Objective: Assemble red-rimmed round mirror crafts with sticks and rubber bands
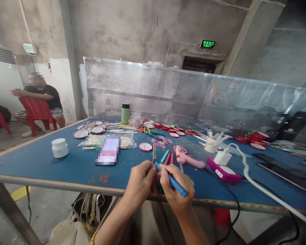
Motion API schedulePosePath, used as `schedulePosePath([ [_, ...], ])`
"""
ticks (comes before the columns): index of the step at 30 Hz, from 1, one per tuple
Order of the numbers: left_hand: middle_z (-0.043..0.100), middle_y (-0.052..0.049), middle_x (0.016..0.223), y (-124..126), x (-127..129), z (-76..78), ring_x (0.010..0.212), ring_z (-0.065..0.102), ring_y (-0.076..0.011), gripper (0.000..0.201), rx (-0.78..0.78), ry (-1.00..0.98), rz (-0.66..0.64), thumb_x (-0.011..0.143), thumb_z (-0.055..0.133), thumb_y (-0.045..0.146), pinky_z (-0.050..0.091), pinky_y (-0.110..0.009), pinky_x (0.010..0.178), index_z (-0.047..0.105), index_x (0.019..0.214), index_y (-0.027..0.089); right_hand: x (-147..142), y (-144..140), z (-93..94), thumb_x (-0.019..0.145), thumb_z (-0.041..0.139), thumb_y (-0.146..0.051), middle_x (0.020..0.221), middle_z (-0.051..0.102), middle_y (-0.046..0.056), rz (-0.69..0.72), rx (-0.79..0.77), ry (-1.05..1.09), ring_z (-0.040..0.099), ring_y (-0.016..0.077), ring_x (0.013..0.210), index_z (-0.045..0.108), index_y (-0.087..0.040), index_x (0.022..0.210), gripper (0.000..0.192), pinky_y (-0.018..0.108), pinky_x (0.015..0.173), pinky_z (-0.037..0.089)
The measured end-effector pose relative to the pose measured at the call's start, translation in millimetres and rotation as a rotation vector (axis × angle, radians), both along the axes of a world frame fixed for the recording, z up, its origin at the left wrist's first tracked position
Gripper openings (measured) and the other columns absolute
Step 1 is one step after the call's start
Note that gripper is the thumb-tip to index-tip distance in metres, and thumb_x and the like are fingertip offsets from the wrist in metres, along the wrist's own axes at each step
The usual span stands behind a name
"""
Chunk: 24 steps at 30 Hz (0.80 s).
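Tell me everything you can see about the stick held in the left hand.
The stick is thin, flat and narrow, like a wooden craft stick. Its face is coloured in bands of red and green, with a paler patch between. It stands nearly upright, its lower end pinched in the fingers of the left hand above the near edge of the blue table. The tip of the blue marker, held in the right hand, meets it near the bottom. Nothing else touches it.

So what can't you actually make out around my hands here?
- Head view: stick base hidden inside left hand.
- Blue marker tip hidden behind the fingers; contact with the stick unclear.
- Flat item on table blurred out.
- Marker colours beside pink glue gun partly hidden.
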<state>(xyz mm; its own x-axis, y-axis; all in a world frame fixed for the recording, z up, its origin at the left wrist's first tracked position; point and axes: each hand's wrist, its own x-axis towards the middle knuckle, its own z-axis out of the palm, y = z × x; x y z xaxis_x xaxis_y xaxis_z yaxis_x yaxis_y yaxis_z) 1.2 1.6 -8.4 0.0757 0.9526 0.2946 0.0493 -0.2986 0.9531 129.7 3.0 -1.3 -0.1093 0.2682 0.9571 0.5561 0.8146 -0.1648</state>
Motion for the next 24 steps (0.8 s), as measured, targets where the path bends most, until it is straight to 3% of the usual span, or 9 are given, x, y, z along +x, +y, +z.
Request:
schedulePosePath([
  [24, 0.054, 0.005, 0.052, 0.5, -0.5, 0.4, 0.037, 0.054, -0.0113, 0.03, 0.007, 0.02, 0.016, 0.089, 0.049, 0.039, 0.036, -0.019, 0.037, 0.046, 0.067, 0.021, 1.0, -0.1, -1.3, 0.09, 0.056, -0.012, 0.073, 0.073, 0.002, -0.012, 0.021, -0.013, 0.07, 0.0138, 0.062, 0.067, -0.018, 0.089, 0.013, 0.023, 0.064, 0.054],
])
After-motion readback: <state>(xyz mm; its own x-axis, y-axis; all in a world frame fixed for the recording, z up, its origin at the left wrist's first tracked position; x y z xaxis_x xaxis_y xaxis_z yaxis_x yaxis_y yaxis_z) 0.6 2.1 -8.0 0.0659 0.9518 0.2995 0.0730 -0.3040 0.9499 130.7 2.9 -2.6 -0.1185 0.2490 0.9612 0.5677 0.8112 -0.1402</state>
